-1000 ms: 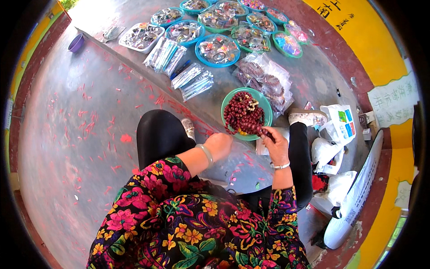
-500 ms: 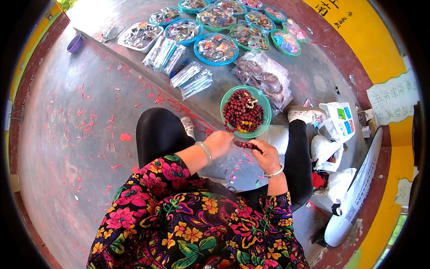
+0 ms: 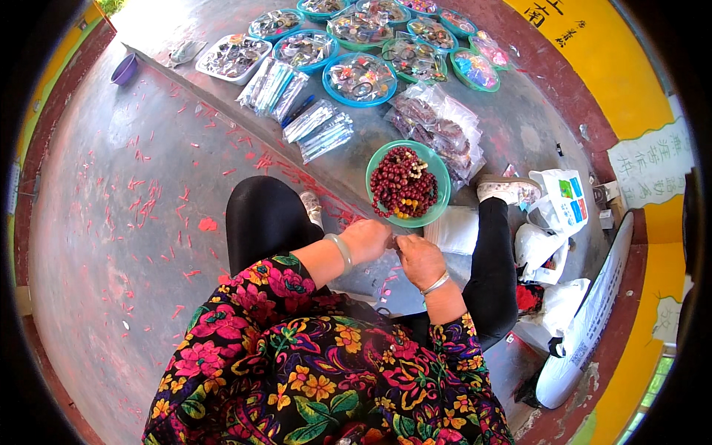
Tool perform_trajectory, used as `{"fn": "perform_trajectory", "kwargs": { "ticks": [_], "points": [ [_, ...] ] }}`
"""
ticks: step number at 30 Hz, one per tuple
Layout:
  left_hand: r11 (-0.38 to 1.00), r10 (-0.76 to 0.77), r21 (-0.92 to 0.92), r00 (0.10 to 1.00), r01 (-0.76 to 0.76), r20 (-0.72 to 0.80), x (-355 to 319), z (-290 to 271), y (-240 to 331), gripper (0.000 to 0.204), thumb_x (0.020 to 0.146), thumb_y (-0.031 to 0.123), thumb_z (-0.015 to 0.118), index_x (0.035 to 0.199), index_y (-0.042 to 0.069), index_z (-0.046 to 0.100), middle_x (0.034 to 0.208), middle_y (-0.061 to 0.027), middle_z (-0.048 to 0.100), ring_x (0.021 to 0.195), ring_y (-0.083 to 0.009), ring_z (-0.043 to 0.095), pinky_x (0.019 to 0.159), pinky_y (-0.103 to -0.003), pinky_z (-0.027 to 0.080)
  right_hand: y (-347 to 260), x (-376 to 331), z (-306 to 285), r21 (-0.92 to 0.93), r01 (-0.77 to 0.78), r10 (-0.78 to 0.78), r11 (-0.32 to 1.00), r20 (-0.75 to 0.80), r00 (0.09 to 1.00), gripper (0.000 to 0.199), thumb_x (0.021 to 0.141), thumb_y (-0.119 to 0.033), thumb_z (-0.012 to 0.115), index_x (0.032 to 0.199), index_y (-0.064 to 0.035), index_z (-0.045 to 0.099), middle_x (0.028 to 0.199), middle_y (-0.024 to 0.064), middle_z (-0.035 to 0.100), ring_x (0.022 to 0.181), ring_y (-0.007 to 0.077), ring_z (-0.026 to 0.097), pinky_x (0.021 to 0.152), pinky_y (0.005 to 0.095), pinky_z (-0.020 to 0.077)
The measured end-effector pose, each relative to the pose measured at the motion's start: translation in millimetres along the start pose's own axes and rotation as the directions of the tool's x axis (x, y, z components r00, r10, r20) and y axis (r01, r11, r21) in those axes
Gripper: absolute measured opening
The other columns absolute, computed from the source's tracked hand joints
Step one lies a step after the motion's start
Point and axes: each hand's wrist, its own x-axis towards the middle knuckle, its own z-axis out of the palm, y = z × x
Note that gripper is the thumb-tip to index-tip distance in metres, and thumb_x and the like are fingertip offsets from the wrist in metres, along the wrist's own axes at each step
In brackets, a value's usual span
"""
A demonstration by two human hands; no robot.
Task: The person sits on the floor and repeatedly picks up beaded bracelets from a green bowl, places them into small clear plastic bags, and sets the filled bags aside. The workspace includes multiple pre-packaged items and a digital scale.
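Note:
In front of my lap, my left hand [image 3: 368,240] and my right hand [image 3: 420,259] meet with their fingers pinched together. A small bit of something shows between the fingertips, too little to name. Any beads there are hidden by my fingers. Just beyond my hands stands a green bowl [image 3: 443,174] on the floor. Inside it lies a heap of dark red beaded strings [image 3: 397,182], with a few yellow and pale beads among them. Neither hand touches the bowl.
Farther off lie clear bags of dark beads [image 3: 441,126] and bundles of wrapped slim items [image 3: 319,130]. Several basins of small packaged goods [image 3: 361,78] stand behind. White plastic bags [image 3: 538,252] lie to the right of my leg. Red scraps [image 3: 208,224] litter the floor at left.
My right hand has moved left and turned inward until its fingertips meet my left hand. The short row of dark red beads between the hands is now out of sight. The bowl stays put.

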Motion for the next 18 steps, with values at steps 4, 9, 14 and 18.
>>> {"fn": "perform_trajectory", "kwargs": {
  "ticks": [4, 9, 14, 18],
  "points": [
    [1.0, 0.016, 0.014, 1.0, -0.016, -0.008, 1.1, 4.7, -3.1, 0.019, 0.079, 0.017, 0.049, 0.085, 0.003, 0.061, 0.077, -0.0211, 0.061, 0.076, -0.0377, 0.059, 0.068, -0.046, 0.046, -5.8, 0.5, 3.8, -0.012, -0.043, 0.043, 0.999, -0.018, 0.999, 0.022, 0.075, -0.008, 0.052, 0.096, -0.0065, 0.047, 0.077, 0.0111, 0.056, 0.072, 0.0301, 0.058, 0.063, 0.0403, 0.0469],
    [1.0, 0.021, -0.012, 1.0, -0.021, -0.009, -1.1, -1.8, 2.2, 0.019, 0.079, 0.017, 0.048, 0.085, 0.005, 0.062, 0.076, -0.0206, 0.061, 0.076, -0.0376, 0.059, 0.068, -0.045, 0.046, -4.3, 0.8, 6.3, 0.175, -0.115, 0.122, 0.978, -0.027, 0.992, 0.03, 0.074, -0.004, 0.054, 0.101, -0.0066, 0.042, 0.081, 0.0132, 0.055, 0.076, 0.0317, 0.057, 0.065, 0.0411, 0.0466],
    [0.998, 0.022, -0.061, 0.999, -0.023, -0.029, -0.9, -2.0, 1.4, 0.018, 0.078, 0.016, 0.048, 0.084, 0.005, 0.062, 0.077, -0.0198, 0.061, 0.075, -0.0372, 0.059, 0.068, -0.045, 0.047, -7.3, 2.5, -1.4, 0.355, -0.102, 0.142, 0.929, -0.088, 0.986, 0.031, 0.073, 0.002, 0.053, 0.101, -0.0052, 0.044, 0.084, 0.0141, 0.056, 0.08, 0.0325, 0.057, 0.068, 0.0398, 0.0462],
    [0.997, 0.062, -0.039, 0.995, -0.065, -0.075, 0.7, 0.3, -2.0, 0.018, 0.079, 0.015, 0.047, 0.083, 0.006, 0.062, 0.077, -0.0188, 0.061, 0.075, -0.0364, 0.059, 0.067, -0.044, 0.047, -7.7, 2.7, -3.0, 0.461, -0.121, 0.189, 0.879, -0.104, 0.977, 0.027, 0.073, 0.006, 0.051, 0.098, -0.0039, 0.047, 0.086, 0.0145, 0.058, 0.082, 0.0316, 0.058, 0.069, 0.0381, 0.0465]
  ]
}}
